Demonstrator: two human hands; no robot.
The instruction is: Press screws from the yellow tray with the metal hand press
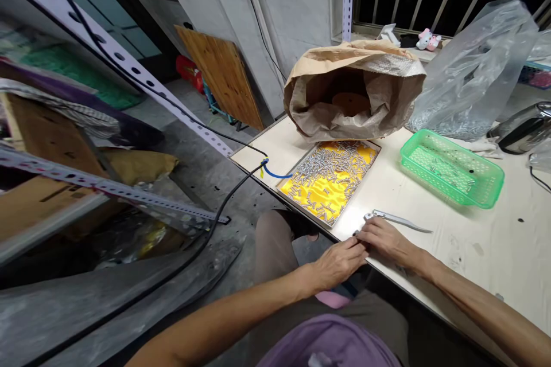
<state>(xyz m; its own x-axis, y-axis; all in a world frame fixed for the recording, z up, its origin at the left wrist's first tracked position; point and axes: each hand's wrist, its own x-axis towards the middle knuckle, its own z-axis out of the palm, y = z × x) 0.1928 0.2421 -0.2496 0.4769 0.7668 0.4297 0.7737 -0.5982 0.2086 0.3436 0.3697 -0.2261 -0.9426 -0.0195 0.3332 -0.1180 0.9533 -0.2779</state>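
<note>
At the table's near edge my left hand (341, 264) and my right hand (384, 237) meet, fingers closed around something small and dark that is mostly hidden. Just beyond my right hand lies a metal hand tool (400, 219) with a long pointed end. A shallow tray (333, 226) lined with yellow holds many small metal screws (331, 163), heaped toward its far side. To the right, a green perforated basket (491, 198) has some small metal pieces on its bottom.
Behind the tray stands an open brown paper bag (301, 77). A clear plastic bag (482, 69) of metal pieces and a shiny kettle (527, 126) are at the back right. Black cable (202, 249) and slotted metal bars (150, 86) cross the left side.
</note>
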